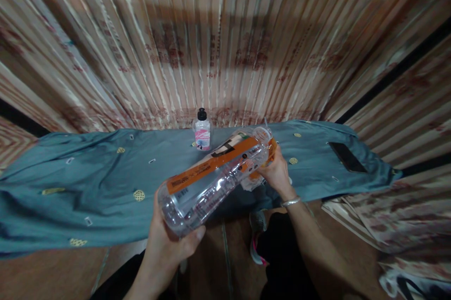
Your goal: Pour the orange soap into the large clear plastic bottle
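Note:
A large clear plastic bottle (pixel 207 196) with an orange and grey label lies slantwise in front of me, above the cloth. My left hand (pixel 169 243) is closed around its base at the lower left. At the neck end, my right hand (pixel 276 173) is closed on a small orange thing (pixel 272 147), whose kind is blurred. A thin grey tip shows just above the neck. Beneath the bottle, near my right wrist, is a crumpled clear and orange plastic piece (pixel 253 181), partly hidden.
A small clear bottle with a black cap and pink label (pixel 202 135) stands at the back of the blue-green cloth (pixel 105 173). A dark phone-like slab (pixel 347 156) lies on the right. Pleated patterned curtains (pixel 218 55) hang close behind and at both sides.

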`<action>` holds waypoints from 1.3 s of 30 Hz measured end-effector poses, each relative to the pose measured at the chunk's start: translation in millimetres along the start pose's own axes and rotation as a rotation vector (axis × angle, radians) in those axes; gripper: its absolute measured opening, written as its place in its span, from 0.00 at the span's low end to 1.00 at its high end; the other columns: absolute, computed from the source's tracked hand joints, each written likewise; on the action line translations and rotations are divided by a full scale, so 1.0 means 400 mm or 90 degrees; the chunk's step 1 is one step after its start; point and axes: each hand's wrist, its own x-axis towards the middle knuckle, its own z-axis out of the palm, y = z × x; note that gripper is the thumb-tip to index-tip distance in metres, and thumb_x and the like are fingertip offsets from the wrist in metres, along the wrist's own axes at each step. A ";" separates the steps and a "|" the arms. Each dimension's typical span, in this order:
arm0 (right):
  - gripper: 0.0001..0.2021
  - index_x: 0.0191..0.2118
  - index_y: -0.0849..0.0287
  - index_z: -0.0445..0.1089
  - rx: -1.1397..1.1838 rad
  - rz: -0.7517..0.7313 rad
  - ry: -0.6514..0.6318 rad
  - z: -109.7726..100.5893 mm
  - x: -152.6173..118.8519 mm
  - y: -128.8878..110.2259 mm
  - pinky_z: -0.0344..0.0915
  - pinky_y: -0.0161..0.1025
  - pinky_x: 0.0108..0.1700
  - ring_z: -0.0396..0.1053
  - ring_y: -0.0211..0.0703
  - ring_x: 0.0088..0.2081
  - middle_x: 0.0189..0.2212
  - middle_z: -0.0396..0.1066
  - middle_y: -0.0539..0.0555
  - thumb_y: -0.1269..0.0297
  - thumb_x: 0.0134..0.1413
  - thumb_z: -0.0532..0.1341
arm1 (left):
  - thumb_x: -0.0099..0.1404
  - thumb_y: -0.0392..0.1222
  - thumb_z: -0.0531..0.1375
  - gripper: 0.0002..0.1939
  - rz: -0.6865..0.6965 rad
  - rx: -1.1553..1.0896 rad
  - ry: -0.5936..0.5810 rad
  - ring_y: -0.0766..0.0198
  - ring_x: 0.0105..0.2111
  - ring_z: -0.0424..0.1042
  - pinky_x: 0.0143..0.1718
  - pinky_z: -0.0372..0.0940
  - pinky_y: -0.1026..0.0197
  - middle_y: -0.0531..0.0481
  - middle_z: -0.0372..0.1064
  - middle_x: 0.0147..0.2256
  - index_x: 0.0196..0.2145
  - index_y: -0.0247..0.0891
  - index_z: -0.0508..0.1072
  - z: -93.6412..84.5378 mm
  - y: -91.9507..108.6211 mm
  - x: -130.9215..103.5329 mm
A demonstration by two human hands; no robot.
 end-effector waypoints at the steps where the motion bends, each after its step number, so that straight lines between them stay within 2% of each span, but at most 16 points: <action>1: 0.44 0.62 0.58 0.64 0.002 0.001 0.003 0.001 0.001 0.000 0.76 0.59 0.54 0.79 0.66 0.52 0.53 0.79 0.65 0.47 0.39 0.74 | 0.45 0.50 0.78 0.48 -0.006 -0.005 0.009 0.44 0.47 0.79 0.43 0.77 0.50 0.44 0.75 0.43 0.60 0.39 0.64 0.003 0.002 -0.001; 5: 0.46 0.63 0.60 0.64 0.008 0.015 0.013 0.002 0.005 -0.005 0.77 0.59 0.53 0.80 0.67 0.50 0.52 0.79 0.66 0.46 0.38 0.74 | 0.44 0.53 0.79 0.51 -0.019 -0.019 0.014 0.42 0.51 0.77 0.47 0.76 0.48 0.42 0.75 0.46 0.61 0.39 0.64 0.012 0.008 0.000; 12: 0.49 0.65 0.67 0.61 0.016 0.034 0.038 0.022 0.014 -0.011 0.75 0.60 0.56 0.78 0.68 0.54 0.54 0.78 0.71 0.47 0.39 0.72 | 0.44 0.53 0.79 0.43 -0.012 -0.021 -0.002 0.45 0.50 0.78 0.46 0.77 0.51 0.44 0.75 0.44 0.54 0.39 0.68 0.010 0.001 0.015; 17: 0.47 0.65 0.62 0.61 0.022 0.024 0.045 0.039 0.012 0.002 0.75 0.61 0.56 0.79 0.68 0.54 0.54 0.78 0.69 0.46 0.40 0.74 | 0.44 0.54 0.79 0.44 -0.037 -0.039 -0.007 0.46 0.48 0.79 0.46 0.77 0.52 0.44 0.75 0.44 0.54 0.40 0.67 0.018 0.004 0.016; 21: 0.51 0.67 0.63 0.59 0.022 0.011 0.048 0.043 0.007 0.010 0.75 0.60 0.57 0.77 0.67 0.56 0.57 0.76 0.69 0.45 0.39 0.75 | 0.43 0.53 0.80 0.46 -0.051 -0.065 -0.006 0.46 0.51 0.78 0.48 0.76 0.53 0.41 0.75 0.49 0.55 0.40 0.65 0.025 0.010 0.013; 28: 0.52 0.67 0.62 0.59 0.017 0.005 0.026 0.038 0.001 0.015 0.75 0.60 0.57 0.77 0.67 0.56 0.57 0.76 0.68 0.46 0.38 0.76 | 0.43 0.52 0.79 0.48 -0.050 -0.062 0.001 0.44 0.54 0.77 0.51 0.75 0.51 0.42 0.75 0.49 0.58 0.41 0.65 0.029 0.012 0.013; 33: 0.51 0.67 0.63 0.58 0.025 0.017 0.019 0.035 0.000 0.010 0.76 0.60 0.55 0.79 0.67 0.54 0.55 0.77 0.69 0.47 0.39 0.76 | 0.45 0.54 0.79 0.47 -0.039 -0.034 -0.011 0.44 0.50 0.78 0.46 0.77 0.51 0.43 0.75 0.45 0.58 0.41 0.65 0.022 0.008 0.016; 39: 0.52 0.67 0.64 0.58 0.020 0.011 0.029 0.038 -0.004 0.018 0.76 0.60 0.54 0.78 0.67 0.54 0.55 0.77 0.70 0.46 0.39 0.75 | 0.47 0.57 0.77 0.49 0.006 -0.003 -0.004 0.46 0.46 0.79 0.42 0.78 0.52 0.44 0.75 0.45 0.61 0.42 0.63 0.026 0.000 0.014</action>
